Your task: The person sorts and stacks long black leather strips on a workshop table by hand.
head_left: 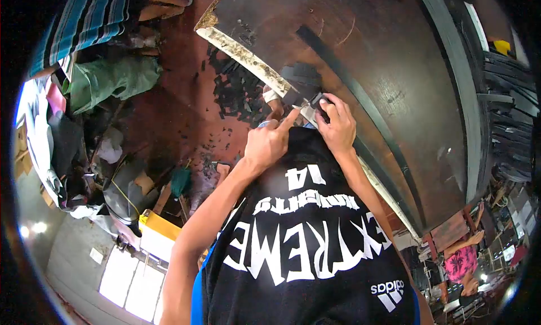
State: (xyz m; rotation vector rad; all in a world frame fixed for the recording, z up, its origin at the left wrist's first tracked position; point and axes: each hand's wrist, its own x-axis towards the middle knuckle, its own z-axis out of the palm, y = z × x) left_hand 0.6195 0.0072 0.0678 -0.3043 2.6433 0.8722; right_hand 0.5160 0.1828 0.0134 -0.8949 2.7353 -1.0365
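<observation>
Both hands meet at the edge of the dark brown table [389, 60]. My right hand [338, 125] has its thumb and fingers closed on a small black piece [317, 99] at the edge. My left hand [267, 143] is beside it with its index finger stretched toward that piece and the other fingers curled; whatever they hold is hidden. A greyish, shiny bit [307, 112] shows between the hands, too small to name. Just beyond them lies a pile of thin dark pieces [301, 74]. A long black strip [360, 94] runs across the table beside my right hand.
Long grey-black strips [451, 60] lie along the table's far right, with more stacked strips [510, 94] beyond. Many small black scraps [234, 91] litter the red floor [180, 111]. A green sack [112, 81] and a person's bare legs [163, 5] are at the left.
</observation>
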